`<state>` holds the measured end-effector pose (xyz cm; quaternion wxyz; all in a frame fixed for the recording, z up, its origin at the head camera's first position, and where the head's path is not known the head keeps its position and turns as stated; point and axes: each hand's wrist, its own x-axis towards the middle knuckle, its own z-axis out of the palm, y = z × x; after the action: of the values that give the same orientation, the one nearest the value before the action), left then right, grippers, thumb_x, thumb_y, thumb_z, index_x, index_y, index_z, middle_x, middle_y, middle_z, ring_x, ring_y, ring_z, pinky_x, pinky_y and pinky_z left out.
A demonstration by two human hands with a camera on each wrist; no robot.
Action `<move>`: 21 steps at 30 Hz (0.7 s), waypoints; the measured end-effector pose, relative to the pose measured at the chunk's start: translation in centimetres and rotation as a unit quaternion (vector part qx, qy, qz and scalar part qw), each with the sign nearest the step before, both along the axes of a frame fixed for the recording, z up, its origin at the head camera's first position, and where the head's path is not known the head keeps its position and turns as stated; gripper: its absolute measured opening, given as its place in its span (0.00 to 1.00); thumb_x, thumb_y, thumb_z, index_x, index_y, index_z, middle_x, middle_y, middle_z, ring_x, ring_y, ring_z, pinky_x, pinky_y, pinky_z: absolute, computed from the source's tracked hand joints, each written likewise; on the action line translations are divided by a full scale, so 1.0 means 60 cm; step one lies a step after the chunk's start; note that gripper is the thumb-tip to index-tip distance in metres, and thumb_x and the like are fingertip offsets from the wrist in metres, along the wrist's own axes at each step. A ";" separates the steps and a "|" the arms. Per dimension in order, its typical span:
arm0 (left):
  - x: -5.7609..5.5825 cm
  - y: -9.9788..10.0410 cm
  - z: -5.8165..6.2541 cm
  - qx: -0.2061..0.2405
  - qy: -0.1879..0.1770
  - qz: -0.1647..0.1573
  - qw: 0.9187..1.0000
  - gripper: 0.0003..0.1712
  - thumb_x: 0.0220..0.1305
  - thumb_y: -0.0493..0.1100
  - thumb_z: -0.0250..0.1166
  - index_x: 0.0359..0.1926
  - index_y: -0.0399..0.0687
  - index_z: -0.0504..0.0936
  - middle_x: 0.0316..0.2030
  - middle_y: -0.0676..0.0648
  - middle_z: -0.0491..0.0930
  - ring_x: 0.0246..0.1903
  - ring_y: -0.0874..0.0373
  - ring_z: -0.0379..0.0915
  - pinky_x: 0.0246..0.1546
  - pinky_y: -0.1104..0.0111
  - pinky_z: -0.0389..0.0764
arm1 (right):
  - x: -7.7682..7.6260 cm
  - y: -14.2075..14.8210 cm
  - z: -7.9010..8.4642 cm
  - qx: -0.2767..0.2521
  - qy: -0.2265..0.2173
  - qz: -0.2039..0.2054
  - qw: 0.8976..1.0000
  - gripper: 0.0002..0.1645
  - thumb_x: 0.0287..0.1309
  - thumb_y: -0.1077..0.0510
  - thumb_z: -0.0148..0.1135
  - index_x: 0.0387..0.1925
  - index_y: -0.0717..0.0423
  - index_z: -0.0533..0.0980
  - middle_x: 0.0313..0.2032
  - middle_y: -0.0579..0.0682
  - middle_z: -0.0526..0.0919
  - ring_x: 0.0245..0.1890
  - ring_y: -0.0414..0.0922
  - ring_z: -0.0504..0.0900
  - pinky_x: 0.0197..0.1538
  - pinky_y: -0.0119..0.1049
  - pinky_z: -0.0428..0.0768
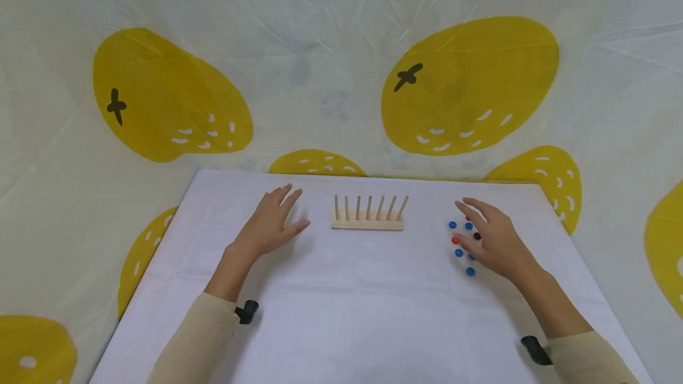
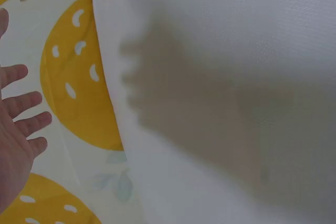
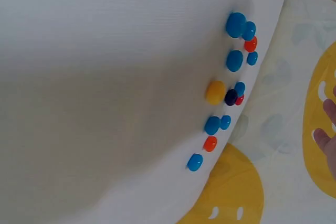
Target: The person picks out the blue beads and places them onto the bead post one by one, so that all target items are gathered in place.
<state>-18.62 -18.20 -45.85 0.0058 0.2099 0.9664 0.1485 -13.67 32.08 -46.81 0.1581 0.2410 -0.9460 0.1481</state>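
A wooden rack (image 1: 368, 225) with several upright pegs stands toward the back of the white table. My left hand (image 1: 267, 224) is held over the table to the left of the rack, fingers spread and nothing in them. On the other side, my right hand (image 1: 498, 248) hovers over a scatter of small round beads, its thumb and fingers apart and holding nothing. Most of these are blue beads (image 1: 470, 271); among them lie orange beads (image 3: 210, 144), a yellow bead (image 3: 215, 93) and a dark bead (image 3: 231, 97). From the head camera, the right hand hides some of them.
The white tabletop (image 1: 341, 313) reaches back to a hanging cloth (image 1: 320, 88) printed with large yellow fruit. A black wrist strap piece (image 1: 247, 312) sticks out from the left sleeve, and a similar black piece (image 1: 536, 351) from the right one.
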 end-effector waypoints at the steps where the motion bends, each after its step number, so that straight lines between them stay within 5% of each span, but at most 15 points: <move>1: -0.001 0.002 -0.002 0.004 -0.001 -0.005 1.000 0.47 0.72 0.67 0.58 0.80 0.47 0.59 0.79 0.36 0.56 0.78 0.37 0.52 0.78 0.42 0.48 | 0.002 0.001 -0.002 -0.004 -0.001 0.003 1.000 0.48 0.50 0.56 0.77 0.73 0.57 0.68 0.67 0.63 0.72 0.63 0.66 0.71 0.61 0.70 0.70; 12: -0.011 0.026 -0.019 0.059 -0.023 -0.039 0.997 0.48 0.64 0.66 0.68 0.77 0.49 0.64 0.76 0.40 0.63 0.75 0.41 0.59 0.74 0.47 0.63 | 0.023 0.015 -0.022 -0.025 -0.039 -0.007 0.999 0.38 0.53 0.57 0.76 0.66 0.54 0.74 0.59 0.61 0.78 0.58 0.61 0.74 0.56 0.66 0.74; 21: -0.025 0.053 -0.032 0.081 -0.051 -0.046 0.994 0.50 0.60 0.68 0.71 0.76 0.50 0.67 0.73 0.43 0.69 0.73 0.45 0.63 0.73 0.49 0.66 | 0.042 0.027 -0.045 -0.026 -0.066 -0.013 0.997 0.33 0.57 0.58 0.73 0.64 0.55 0.75 0.55 0.58 0.81 0.57 0.58 0.74 0.55 0.61 0.75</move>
<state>-20.13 -15.04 -47.78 0.0446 0.2463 0.9389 0.2362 -11.16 33.70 -49.53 0.1037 0.2147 -0.9532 0.1861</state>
